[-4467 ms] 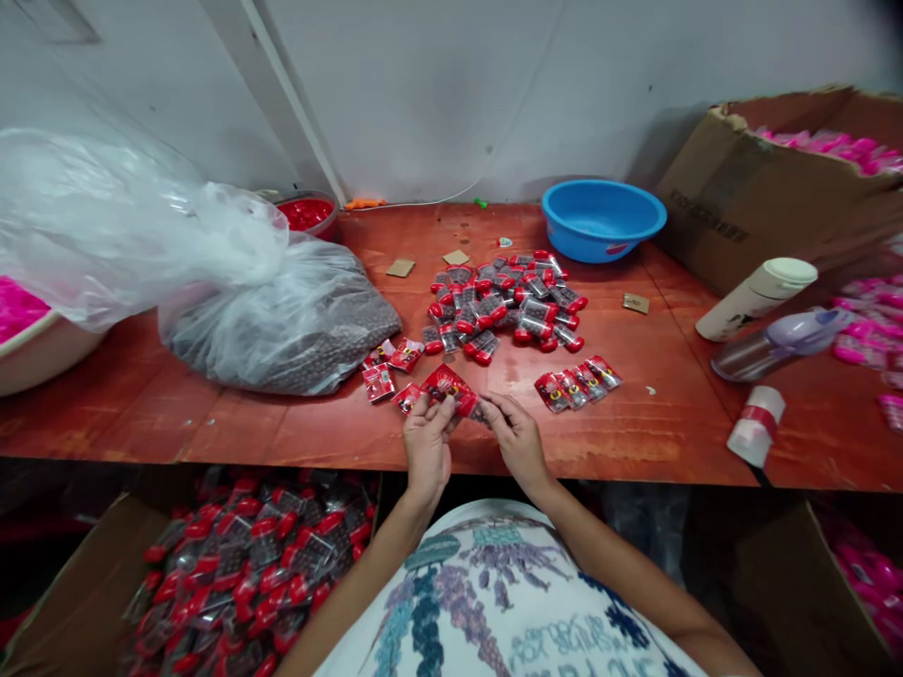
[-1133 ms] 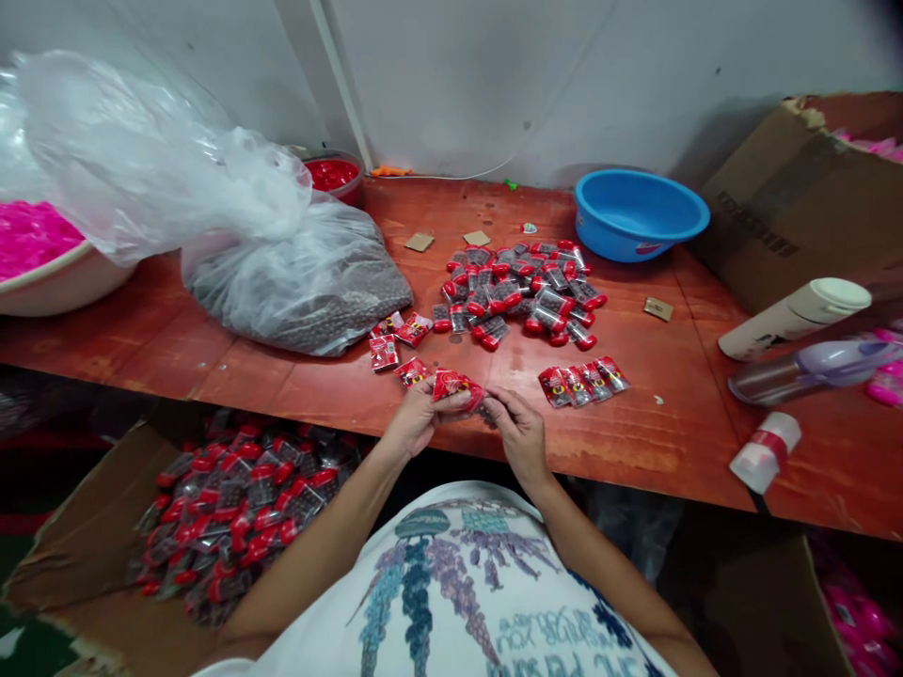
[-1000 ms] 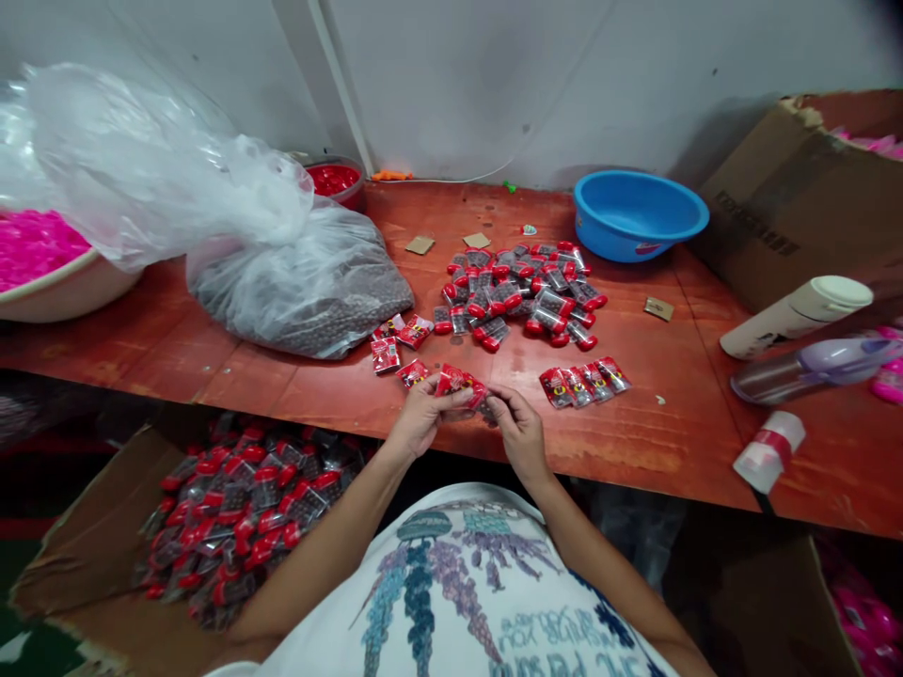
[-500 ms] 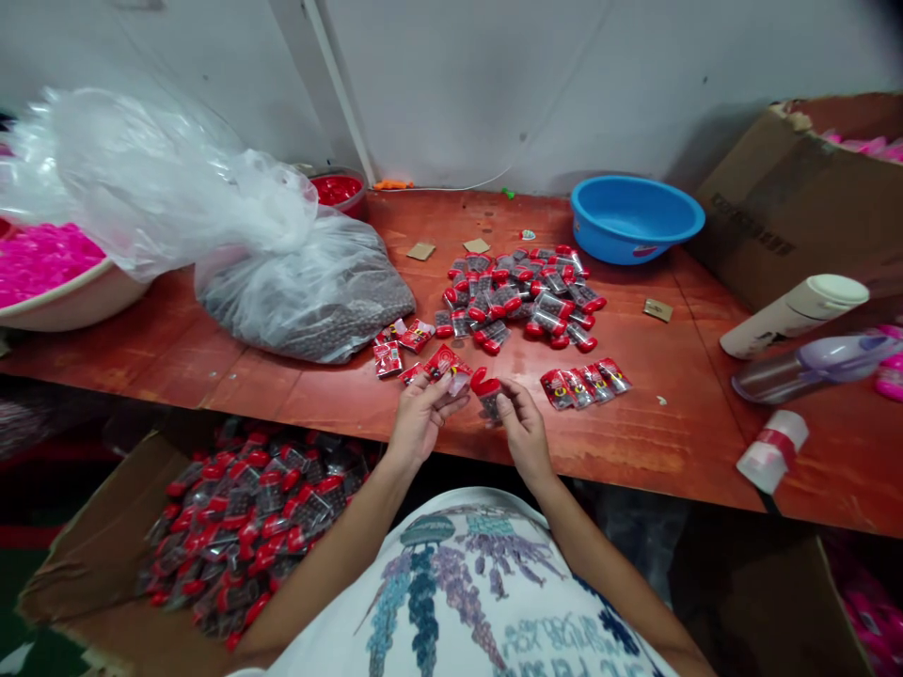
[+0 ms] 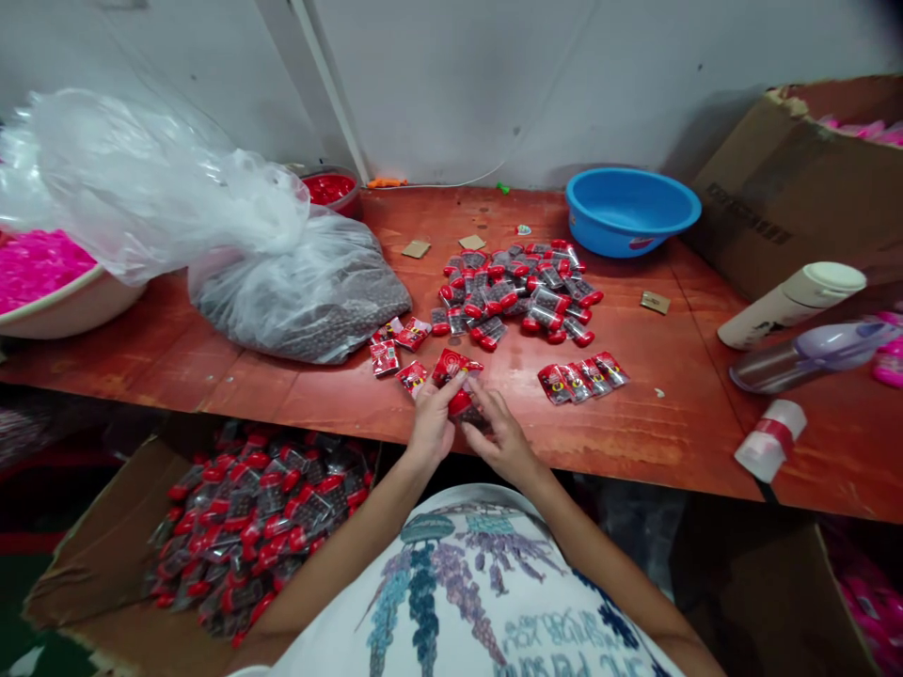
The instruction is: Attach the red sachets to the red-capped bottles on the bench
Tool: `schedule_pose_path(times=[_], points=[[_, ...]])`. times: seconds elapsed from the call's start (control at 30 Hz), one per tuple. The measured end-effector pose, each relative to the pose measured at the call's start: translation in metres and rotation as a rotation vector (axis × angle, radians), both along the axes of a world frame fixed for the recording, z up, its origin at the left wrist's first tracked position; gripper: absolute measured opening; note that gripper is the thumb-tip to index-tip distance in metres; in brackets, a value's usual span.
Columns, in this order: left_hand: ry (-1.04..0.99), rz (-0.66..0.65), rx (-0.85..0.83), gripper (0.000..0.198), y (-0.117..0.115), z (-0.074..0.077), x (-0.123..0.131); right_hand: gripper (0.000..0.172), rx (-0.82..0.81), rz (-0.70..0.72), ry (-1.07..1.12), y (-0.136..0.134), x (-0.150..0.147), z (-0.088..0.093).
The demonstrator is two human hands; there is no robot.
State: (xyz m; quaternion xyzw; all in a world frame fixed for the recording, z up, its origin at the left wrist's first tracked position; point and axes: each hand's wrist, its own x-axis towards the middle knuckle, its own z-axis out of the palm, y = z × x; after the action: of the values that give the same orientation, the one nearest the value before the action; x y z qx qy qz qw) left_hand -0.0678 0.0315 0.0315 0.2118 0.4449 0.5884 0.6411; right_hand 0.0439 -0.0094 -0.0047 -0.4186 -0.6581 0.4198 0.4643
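Observation:
My left hand (image 5: pixel 432 425) pinches a small red printed packet (image 5: pixel 451 363) at the table's front edge. Close against it, my right hand (image 5: pixel 502 434) is closed on a small clear container with a red cap (image 5: pixel 460 402), dark beads inside. Fingers partly cover both things, and I cannot tell whether the container is inside the packet. Just left of my hands lie several loose red packets (image 5: pixel 385 357). To the right, several filled packets (image 5: pixel 582 379) lie in a row. Beyond my hands is a pile of red-capped containers (image 5: pixel 518 290).
A knotted plastic bag of dark beads (image 5: pixel 303 291) sits left. A blue basin (image 5: pixel 633 212) stands at the back right, near a cardboard box (image 5: pixel 768 188), a white flask (image 5: pixel 790 306) and a clear bottle (image 5: pixel 776 362). Below left, an open carton (image 5: pixel 85 583) holds many red-capped containers.
My hands have come together. The red-capped container in my right hand has moved left, against the packet in my left hand. The view has shifted slightly.

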Motion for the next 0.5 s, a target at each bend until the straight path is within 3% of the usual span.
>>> schedule_pose_path(times=[0.2, 0.37, 0.5], points=[[-0.005, -0.007, -0.018, 0.029, -0.0052, -0.0076, 0.0054, 0.048, -0.004, 0.004, 0.054, 0.0004, -0.0022, -0.0072], [-0.012, -0.025, -0.050, 0.032, -0.0074, -0.0110, 0.0071, 0.038, -0.098, -0.050, 0.120, -0.0044, -0.0060, -0.0098], [-0.039, -0.100, -0.109, 0.022, -0.0035, -0.0064, 0.0011, 0.037, -0.237, -0.043, 0.251, -0.0048, -0.0005, -0.0047]])
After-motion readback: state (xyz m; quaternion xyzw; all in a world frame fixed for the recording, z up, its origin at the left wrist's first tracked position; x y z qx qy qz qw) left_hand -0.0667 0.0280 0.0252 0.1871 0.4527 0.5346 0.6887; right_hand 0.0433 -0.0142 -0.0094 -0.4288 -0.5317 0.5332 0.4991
